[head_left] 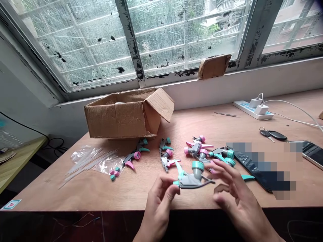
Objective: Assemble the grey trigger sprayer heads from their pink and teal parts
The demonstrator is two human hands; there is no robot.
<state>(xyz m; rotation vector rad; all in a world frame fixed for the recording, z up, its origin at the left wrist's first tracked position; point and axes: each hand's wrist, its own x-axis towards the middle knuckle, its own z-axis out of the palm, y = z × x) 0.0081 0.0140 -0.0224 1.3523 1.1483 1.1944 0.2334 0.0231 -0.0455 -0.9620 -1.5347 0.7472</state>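
Over a table [88, 198], left hand [159, 202] is pinching a level sprayer [189, 181], nozzle [176, 183] pointing palmward; right hand [239, 200] is hovering, fingers [230, 170] parted.

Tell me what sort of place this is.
Likely a room at home or a small workshop, with a table by a window. Loose spray heads and an open box suggest a makeshift workspace.

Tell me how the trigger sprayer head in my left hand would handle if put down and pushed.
The trigger sprayer head is probably light for its size, since it looks plastic. It would likely rock rather than roll, given its jutting teal trigger and bulky teal collar.
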